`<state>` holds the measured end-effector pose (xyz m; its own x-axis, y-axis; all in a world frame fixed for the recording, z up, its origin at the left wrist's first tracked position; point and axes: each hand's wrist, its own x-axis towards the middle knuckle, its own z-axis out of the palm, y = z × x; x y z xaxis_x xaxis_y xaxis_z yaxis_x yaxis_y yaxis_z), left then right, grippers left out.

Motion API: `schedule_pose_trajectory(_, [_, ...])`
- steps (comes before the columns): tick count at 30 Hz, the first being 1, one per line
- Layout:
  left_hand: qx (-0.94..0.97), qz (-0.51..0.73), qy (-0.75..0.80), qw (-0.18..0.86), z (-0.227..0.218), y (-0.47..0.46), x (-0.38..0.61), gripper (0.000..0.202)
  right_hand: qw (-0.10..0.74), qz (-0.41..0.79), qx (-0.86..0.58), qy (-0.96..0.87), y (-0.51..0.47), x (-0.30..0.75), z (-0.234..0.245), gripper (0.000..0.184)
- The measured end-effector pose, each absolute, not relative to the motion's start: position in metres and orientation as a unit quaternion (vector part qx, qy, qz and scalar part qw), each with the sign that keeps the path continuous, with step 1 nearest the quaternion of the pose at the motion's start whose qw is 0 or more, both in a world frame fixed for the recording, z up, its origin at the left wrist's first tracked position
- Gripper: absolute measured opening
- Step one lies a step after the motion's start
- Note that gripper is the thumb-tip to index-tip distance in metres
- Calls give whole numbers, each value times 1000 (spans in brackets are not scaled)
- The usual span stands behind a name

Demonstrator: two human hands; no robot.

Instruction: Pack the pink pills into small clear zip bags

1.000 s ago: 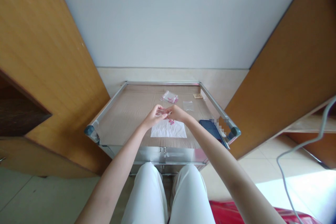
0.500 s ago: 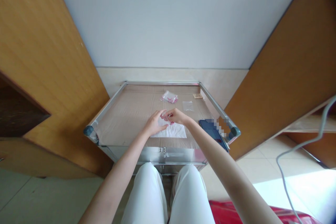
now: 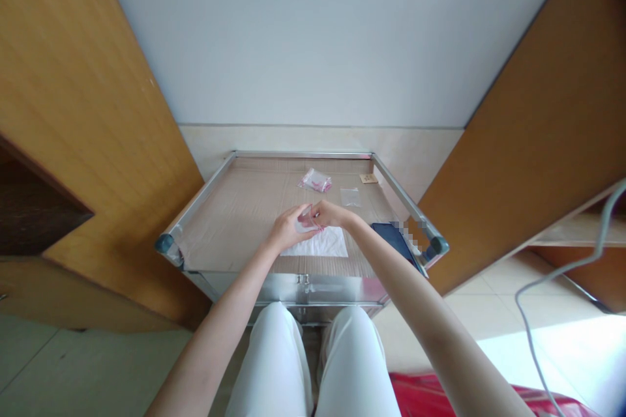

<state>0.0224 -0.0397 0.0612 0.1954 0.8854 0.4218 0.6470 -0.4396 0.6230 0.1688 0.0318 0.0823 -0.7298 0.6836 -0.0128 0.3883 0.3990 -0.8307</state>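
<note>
My left hand [image 3: 286, 230] is closed around one side of a small clear plastic bag [image 3: 303, 224] with pinkish-red edging, thumb on the near side. Bent at the wrist, my right hand [image 3: 327, 214] has its fingers curled together at the bag's right side; its fingertips are partly hidden. Both hands hover just above a white sheet [image 3: 320, 246] that looks like tissue or cloth. Beyond them lies a pile of similar clear bags [image 3: 317, 180], also with pink-red edges. A single flat clear bag [image 3: 349, 197] rests to the right of that pile.
A metal-framed table [image 3: 220, 208] with a brown cardboard-like top stands against the wall. On its right lie a dark tablet or phone [image 3: 391, 238], partly blurred out, and a small tan card [image 3: 368, 178]. Wooden panels flank both sides. A grey cable [image 3: 525, 313] hangs at the right.
The left thumb has shifted slightly and the bag has turned a little between the hands. My right wrist has moved slightly. Everything else on the table stays put.
</note>
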Motion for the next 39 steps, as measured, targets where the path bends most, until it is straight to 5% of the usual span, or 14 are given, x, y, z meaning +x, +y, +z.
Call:
schedule_pose_trajectory(14, [747,358,539,156,63,-37,18,58,148,497,-329,-789,28,174,78,23])
schedule_pose_trajectory(25, [776,264,544,178,61,-21,12,54,517,471,-470,-539,29,173,29,36])
schedule_pose_trajectory(39, [846,123,510,95,60,6,20,50,476,488,-459,-570,34,158,-19,44])
